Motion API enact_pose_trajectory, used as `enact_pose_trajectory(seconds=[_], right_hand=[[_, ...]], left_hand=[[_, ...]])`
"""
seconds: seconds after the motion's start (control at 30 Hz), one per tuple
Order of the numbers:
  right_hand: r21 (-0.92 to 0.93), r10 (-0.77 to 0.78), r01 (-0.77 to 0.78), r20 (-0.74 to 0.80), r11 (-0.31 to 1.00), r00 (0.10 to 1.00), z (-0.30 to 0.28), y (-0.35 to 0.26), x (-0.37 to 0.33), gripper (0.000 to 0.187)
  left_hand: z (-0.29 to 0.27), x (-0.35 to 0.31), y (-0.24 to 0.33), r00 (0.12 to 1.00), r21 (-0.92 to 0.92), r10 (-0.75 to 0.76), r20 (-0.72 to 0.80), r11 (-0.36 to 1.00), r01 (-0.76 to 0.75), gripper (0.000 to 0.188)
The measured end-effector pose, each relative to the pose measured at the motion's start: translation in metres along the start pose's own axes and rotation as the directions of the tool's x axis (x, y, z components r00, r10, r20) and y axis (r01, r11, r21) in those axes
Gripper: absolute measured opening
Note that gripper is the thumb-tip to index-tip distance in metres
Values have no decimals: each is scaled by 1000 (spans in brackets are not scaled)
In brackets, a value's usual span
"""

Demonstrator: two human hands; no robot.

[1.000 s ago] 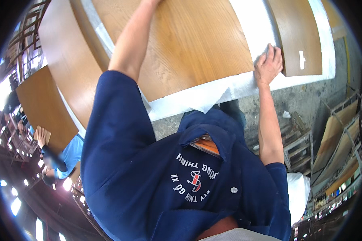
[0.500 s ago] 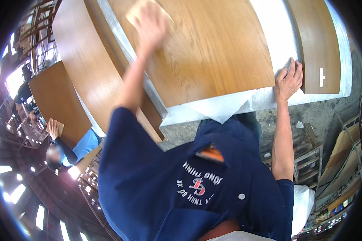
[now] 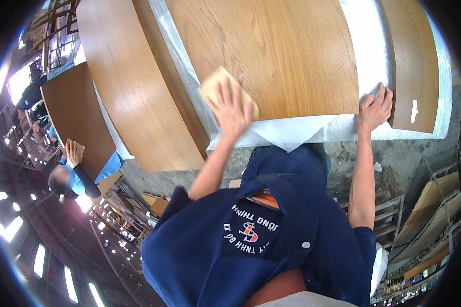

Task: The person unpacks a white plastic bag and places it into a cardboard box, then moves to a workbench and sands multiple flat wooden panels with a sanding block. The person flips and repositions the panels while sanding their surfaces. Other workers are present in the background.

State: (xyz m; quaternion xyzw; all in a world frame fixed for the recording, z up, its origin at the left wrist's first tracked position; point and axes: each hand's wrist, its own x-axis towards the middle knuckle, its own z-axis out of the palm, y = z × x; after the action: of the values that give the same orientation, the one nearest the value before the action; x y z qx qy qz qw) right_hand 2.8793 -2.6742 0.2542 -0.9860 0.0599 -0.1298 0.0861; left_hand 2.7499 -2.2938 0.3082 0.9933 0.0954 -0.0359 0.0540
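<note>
Under my left hand [image 3: 231,113] is a pale yellow pad [image 3: 219,77], pressed flat at the near left corner of a brown wood-grain panel [image 3: 276,56]. The hand's fingers lie over the pad with the thumb along its side. My right hand [image 3: 375,111] rests beside the panel's near right corner, on white wrapping [image 3: 366,48]. Its fingers are a little bent and apart, touching the edge of a narrower wooden panel [image 3: 415,66] that carries a small white label. I see nothing held in the right hand.
A long wooden panel [image 3: 130,87] lies to the left. Beyond it, a co-worker's hand [image 3: 75,151] holds a tan pad on a darker panel [image 3: 79,112]. Wooden racks with boards [image 3: 427,210] stand at the lower right. Concrete floor [image 3: 164,179] shows below the panels.
My left hand has drawn the pad from the far left part of the panel back toward me, to its near left corner. My right hand stays in the same place on the wrapping.
</note>
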Motion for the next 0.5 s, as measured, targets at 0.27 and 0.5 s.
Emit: enact_pose_trajectory(seconds=[0.27,0.5], right_hand=[[-18,-3,3,-13,1000,1000,-1,-1,1,46],[11,3,-3,-17,1000,1000,-7,-4,2,46]], left_hand=[[-16,363,-69,807,373,481,-343,858,-352,39],[6,188,172,534,36,838,-114,541,-841,60]])
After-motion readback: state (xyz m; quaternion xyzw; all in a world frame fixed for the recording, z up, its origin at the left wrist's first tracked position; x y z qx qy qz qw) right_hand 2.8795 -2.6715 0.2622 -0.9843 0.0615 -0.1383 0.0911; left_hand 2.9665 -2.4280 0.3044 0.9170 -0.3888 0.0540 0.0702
